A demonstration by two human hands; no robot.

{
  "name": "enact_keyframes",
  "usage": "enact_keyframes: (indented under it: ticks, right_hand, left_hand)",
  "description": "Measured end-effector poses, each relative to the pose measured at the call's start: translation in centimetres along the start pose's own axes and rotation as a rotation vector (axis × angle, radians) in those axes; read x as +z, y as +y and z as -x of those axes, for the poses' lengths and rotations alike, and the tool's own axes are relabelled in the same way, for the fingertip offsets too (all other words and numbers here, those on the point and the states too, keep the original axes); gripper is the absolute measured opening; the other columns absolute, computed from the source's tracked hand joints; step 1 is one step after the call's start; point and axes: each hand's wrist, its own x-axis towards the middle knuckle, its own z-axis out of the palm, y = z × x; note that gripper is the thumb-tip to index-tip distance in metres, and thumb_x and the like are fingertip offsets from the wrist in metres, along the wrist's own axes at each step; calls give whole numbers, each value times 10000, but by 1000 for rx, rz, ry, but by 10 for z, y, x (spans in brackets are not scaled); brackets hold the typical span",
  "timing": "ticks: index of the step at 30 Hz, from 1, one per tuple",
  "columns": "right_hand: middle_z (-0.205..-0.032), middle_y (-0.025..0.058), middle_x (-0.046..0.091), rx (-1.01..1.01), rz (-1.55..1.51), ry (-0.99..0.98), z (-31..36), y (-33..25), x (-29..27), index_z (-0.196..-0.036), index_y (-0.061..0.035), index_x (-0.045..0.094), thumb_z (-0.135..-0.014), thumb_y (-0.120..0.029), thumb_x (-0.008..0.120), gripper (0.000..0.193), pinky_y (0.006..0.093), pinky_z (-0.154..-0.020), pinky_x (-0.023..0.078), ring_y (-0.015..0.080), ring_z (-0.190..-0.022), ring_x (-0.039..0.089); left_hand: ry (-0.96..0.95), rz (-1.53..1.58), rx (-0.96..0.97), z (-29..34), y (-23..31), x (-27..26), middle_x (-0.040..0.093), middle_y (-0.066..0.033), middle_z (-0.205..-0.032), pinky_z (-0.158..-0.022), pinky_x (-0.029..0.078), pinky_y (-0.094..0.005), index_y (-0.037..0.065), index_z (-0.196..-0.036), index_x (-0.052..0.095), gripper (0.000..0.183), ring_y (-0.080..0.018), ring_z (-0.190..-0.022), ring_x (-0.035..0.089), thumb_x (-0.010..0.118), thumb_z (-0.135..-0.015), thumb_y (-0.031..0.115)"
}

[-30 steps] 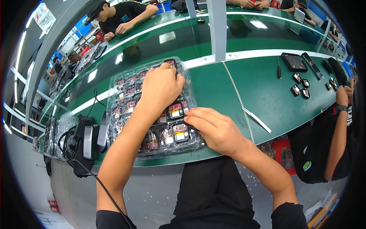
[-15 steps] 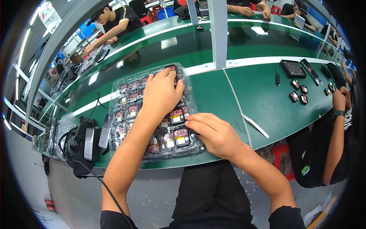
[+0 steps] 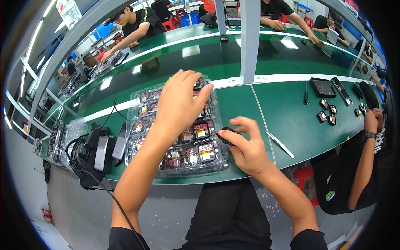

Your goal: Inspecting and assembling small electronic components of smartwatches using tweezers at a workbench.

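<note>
The right hand [image 3: 248, 152] pinched a small black piece [image 3: 227, 136] between thumb and fingers, just beside the right edge of a clear plastic tray [image 3: 189, 171]. The left hand [image 3: 177, 100] was open, its back upward and its thumb spread from the fingers, above the far part of the tray (whether its fingertips touched anything beneath could not be told). Rows of small black-cased units with reddish and yellow parts lay in the tray's pockets; the near right unit [image 3: 206, 151] and the unit behind it [image 3: 201, 130] showed most clearly, while the left hand and forearm hid several others.

The tray lay on the green bench [image 3: 239, 102] in front of the person. To its left were two grey blocks, the nearer one [image 3: 101, 153] beside a tangle of black cable [image 3: 76, 155]. To the right of the right hand, a slim white tool [image 3: 280, 145] lay slantwise near the bench's front edge. Farther right, a screwdriver [image 3: 306, 95], an open black box [image 3: 321, 87] and a cluster of four small units [image 3: 322, 116] lay near a co-worker's hands [image 3: 373, 118].
</note>
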Motion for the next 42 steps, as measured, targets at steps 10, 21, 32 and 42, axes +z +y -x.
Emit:
enact_keyframes:
  ticks: [10, 21, 32, 42]
  right_hand:
    - [-1065, 72, 645, -345, 274, 102, -6, 0, -5, -1142, -141, 817, -734, 19, 794, 439, 358, -732, 538, 257, -904, 650]
    - [-1023, 116, 688, -221, 128, -150, -21, -57, 7, -1015, 7, 740, -728, 46, 777, 292, 359, -695, 571, 265, -815, 676]
    - [-1066, 96, 696, -350, 394, -329, -10, -76, 27, -1117, -5, 765, -816, -105, 737, 318, 368, -756, 534, 226, -872, 661]
    - [-1147, 83, 679, -291, 461, -381, -12, -77, 36, -1179, -12, 760, -806, -125, 745, 390, 420, -909, 524, 254, -1028, 643]
  left_hand:
    - [-4, 50, -25, 83, 34, -67, 701, -209, -1315, -1125, 465, -507, -6, -1251, 722, 388, -445, -1348, 593, 788, -905, 155]
    - [-59, -24, -97, 168, 39, -68, 711, -69, -1286, -1175, 374, -641, 123, -1098, 772, 498, -384, -1349, 597, 974, -656, 233]
    - [96, 6, -99, 188, 27, -49, 765, -49, -1112, -1187, 403, -603, 98, -985, 729, 386, -298, -1176, 717, 928, -654, 99]
    - [174, 75, -46, 195, 25, -40, 783, -84, -1086, -1151, 450, -589, 84, -1088, 676, 445, -315, -1126, 754, 944, -735, 122]
